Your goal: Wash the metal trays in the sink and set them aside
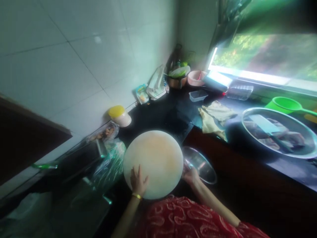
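A round white cutting board (155, 162) with a faint orange stain lies on the dark counter in front of me. My left hand (138, 181) rests flat on its near left part, fingers spread, a yellow bangle on the wrist. My right hand (190, 174) is at the board's right edge, gripping the rim of a clear glass lid or bowl (200, 164) that sits beside the board.
A large metal tray (250, 127) at the right holds a cleaver (268, 127) and pieces of meat. A yellow cloth (214, 117), a green ladle (284, 105), plastic boxes, a yellow-lidded jar (120, 115), bags and pots stand along the tiled wall and window.
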The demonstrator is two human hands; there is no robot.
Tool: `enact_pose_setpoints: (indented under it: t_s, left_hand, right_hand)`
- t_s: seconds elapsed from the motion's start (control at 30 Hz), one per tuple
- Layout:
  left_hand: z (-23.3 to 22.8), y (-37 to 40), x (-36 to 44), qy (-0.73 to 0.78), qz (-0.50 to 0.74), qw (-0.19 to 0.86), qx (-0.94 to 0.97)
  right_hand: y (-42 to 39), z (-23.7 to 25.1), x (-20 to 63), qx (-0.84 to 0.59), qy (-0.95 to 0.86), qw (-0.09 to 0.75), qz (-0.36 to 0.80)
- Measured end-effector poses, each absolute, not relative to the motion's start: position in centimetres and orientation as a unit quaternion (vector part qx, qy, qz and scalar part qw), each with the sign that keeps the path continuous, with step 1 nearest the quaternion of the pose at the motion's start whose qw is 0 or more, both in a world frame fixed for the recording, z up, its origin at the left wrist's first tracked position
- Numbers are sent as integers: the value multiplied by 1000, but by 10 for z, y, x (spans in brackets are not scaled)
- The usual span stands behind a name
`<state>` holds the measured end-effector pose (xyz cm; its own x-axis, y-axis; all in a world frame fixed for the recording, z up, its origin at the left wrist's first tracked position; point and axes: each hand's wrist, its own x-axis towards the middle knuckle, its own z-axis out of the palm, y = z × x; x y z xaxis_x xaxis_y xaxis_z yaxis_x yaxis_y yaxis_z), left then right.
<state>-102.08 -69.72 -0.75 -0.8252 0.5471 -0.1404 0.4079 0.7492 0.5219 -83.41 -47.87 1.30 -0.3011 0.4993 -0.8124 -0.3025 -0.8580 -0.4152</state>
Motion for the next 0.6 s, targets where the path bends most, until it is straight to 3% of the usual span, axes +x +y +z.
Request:
enact_pose_setpoints:
  t_s: [0.17,0.33,0.47,0.6]
  left_hand:
    - [-16,-660,-1017,934,140,125,304]
    - [-20,-653,-1022,935,153,112,298]
    - [-3,-642,-1026,886,300,159,317]
    - [34,-607,-1015,714,487,397,309]
  right_hand:
    - [-483,7,-843,-569,33,276,774]
    - [-485,29,-829,-598,-5,297,745]
    - [-502,54,-771,-667,-169,273,672]
    - [-507,101,-735,-593,-374,250,668]
